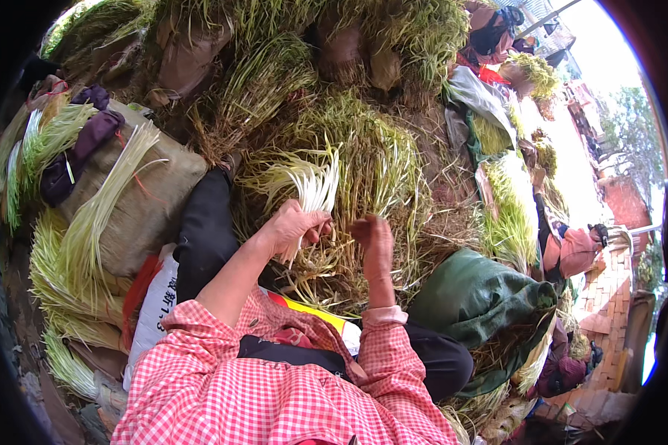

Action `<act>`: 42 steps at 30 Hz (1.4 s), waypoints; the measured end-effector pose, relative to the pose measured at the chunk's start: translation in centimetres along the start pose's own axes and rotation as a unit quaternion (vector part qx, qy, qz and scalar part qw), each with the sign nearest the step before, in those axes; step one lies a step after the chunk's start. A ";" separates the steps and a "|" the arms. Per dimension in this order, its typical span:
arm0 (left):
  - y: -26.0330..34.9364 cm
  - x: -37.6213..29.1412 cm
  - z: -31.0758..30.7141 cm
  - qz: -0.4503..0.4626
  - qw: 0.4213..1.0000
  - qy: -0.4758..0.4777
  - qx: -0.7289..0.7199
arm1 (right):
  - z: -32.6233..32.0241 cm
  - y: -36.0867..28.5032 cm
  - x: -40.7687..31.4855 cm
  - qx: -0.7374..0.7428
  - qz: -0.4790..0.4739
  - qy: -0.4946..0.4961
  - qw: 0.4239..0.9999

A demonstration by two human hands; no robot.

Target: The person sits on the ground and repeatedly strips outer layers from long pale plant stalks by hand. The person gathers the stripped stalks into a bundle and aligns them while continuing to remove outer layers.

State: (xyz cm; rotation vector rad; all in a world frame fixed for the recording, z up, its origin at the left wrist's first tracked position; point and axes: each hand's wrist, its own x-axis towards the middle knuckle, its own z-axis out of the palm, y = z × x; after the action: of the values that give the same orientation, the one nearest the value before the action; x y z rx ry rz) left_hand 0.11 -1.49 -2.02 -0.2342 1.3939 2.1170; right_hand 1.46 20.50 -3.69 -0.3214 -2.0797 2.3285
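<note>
My left hand [296, 225] grips a bunch of pale, blanched chive-like stalks [322, 186], whose white ends fan out above the fist. A little to the right is my right hand [374, 245], blurred, with its fingers curled; whether it pinches a stalk I cannot tell. Both hands are above a heap of long yellow-green stalks [376, 161] on the ground before me. Loose dry leaf scraps [317, 272] lie beneath them, close to my lap.
At left, a cloth-covered block [150, 206] carries a sorted bunch of stalks [108, 206] and a dark purple cloth [97, 133]. Red ties [139, 295] hang beside a white printed sack [155, 317]. A green sack [473, 295] stands at right; beyond it another person [570, 250] sits.
</note>
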 end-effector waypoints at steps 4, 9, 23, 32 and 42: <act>1.1 0.0 -0.2 0.090 0.989 0.052 -0.101 | 7.3 0.5 -4.5 -0.036 0.028 -0.193 0.980; 3.8 -0.8 -2.7 0.208 0.937 0.181 -0.215 | 4.1 5.3 -5.1 -0.318 -0.129 -0.116 0.932; 6.4 -2.8 -6.8 0.287 0.884 0.210 -0.303 | -9.3 9.9 -2.8 -0.152 0.060 0.142 0.976; 5.4 -2.2 -4.5 0.180 0.941 0.137 -0.253 | 4.0 -1.9 -4.2 -0.511 -0.223 -0.103 0.824; 4.8 -2.1 -2.5 0.167 0.959 0.115 -0.196 | 7.1 2.4 -6.8 -0.323 -0.063 -0.141 0.934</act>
State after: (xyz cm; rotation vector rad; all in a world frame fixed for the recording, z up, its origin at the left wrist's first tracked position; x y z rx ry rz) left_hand -1.36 -5.86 1.57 -0.4398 1.1864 2.7177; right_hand 7.35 12.31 -4.27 0.1673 -2.8617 1.6321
